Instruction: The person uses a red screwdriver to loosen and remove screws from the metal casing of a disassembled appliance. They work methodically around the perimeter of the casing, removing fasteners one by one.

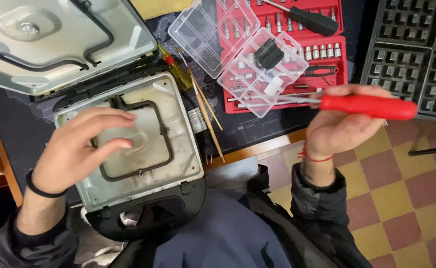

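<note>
Item: red-handled screwdriver [364, 105], gripped in the right hand [339, 126], fingers curled tight round the handle; long axis runs left to right, shaft pointing left toward the clear parts box [257, 69].

Left hand [76, 151]: fingers loosely spread, holding nothing, hovering over the near plate of the opened sandwich maker [183, 149], well left of the tool.

Far: red socket set [327, 49]. Right: dark waffle plates [411, 54].

head camera, looking straight down, close
</note>
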